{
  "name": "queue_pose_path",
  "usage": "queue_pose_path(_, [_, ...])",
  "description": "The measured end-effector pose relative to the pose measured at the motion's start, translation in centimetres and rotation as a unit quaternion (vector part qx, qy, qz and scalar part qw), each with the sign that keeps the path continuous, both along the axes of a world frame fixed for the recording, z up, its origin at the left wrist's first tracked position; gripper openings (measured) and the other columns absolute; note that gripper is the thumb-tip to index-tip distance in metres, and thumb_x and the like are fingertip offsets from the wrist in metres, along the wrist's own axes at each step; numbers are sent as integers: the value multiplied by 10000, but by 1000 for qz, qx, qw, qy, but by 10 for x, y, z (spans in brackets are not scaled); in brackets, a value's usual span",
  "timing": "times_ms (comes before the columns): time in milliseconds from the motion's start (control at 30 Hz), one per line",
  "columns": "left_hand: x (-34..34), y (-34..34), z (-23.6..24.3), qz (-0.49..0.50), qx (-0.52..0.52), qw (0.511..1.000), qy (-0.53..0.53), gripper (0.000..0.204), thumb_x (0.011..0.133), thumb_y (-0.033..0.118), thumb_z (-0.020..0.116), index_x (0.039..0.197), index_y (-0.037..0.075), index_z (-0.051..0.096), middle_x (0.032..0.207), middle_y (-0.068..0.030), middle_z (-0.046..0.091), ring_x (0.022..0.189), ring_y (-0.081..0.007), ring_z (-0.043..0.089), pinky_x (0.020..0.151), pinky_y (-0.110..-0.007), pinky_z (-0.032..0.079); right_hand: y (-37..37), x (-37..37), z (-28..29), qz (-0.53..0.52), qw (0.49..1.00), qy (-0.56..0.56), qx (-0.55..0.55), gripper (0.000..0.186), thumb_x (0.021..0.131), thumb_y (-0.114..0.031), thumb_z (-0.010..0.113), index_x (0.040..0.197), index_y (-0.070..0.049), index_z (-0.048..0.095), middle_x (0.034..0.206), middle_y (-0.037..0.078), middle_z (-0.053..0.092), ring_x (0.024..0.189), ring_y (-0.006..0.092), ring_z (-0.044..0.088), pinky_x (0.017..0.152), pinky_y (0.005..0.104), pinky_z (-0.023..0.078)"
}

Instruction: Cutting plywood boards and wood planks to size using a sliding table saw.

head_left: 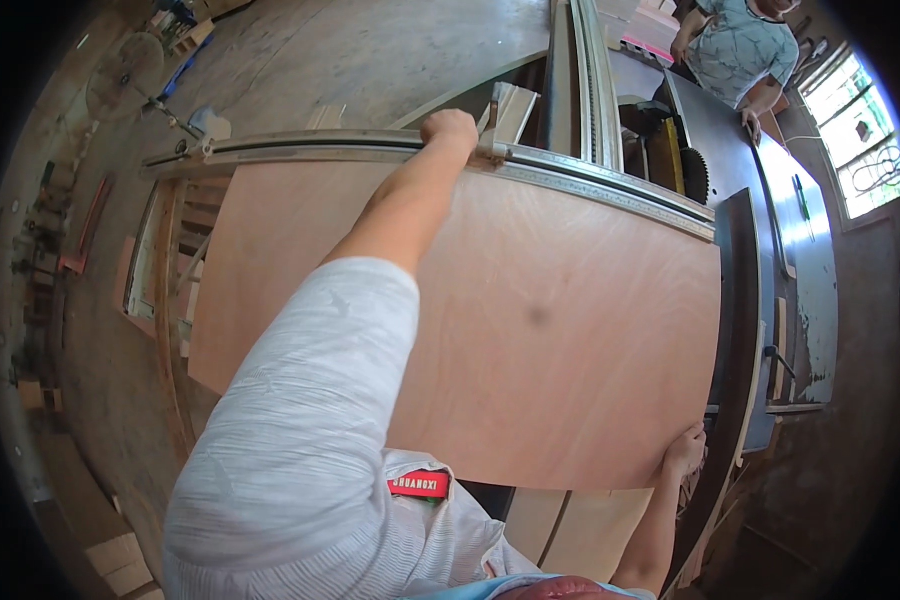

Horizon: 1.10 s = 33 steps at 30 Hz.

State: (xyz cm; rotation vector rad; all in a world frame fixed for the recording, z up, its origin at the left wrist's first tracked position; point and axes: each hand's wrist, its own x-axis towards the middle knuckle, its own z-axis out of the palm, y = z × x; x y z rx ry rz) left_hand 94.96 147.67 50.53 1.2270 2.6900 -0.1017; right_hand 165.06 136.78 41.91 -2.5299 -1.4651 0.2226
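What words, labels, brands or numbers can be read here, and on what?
Red item showing at an opening in the pale shirt: light block lettering, legible, but I won't copy printed text.
Metal rail along the wood sheet: any markings too small to read.
Pink stack at upper right: too small to tell.
Wood sheet: no lettering visible.

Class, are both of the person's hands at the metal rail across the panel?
No: the left hand is at the metal rail, while the right hand touches the wooden panel.
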Motion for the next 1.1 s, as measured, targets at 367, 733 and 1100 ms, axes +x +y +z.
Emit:
queue_pose_path(367, [-32,-76,-14,71,184,911,-363,473,965,485,443,944,49,626,567,-95,580,412,-250,549,413,-448,461,-1,11,-5,38,999,-1,6,659,1034,-515,315,1260,21,623,1201,284,653,1116,471,608,944,528,471])
queue_pose_path(733, [-175,-434,-71,205,146,964,88,705,929,471,622,1451,30,447,1420,-267,504,1314,-426,480,1097,-498,384,52,-85,55,254,961,66,89,624,1046,-463,441,1380,58,517,1369,245,577,1303,363,525,1100,403,394])
queue_pose_path(1100, [-293,-565,-84,366,176,774,-486,870,871,606,684,1458,9,450,1388,-137,566,1249,-247,562,1041,-424,463,193,-559,-5,393,730,548,113,466,1060,-365,482,1366,-24,567,1363,137,607,1320,239,521,1099,379,388])
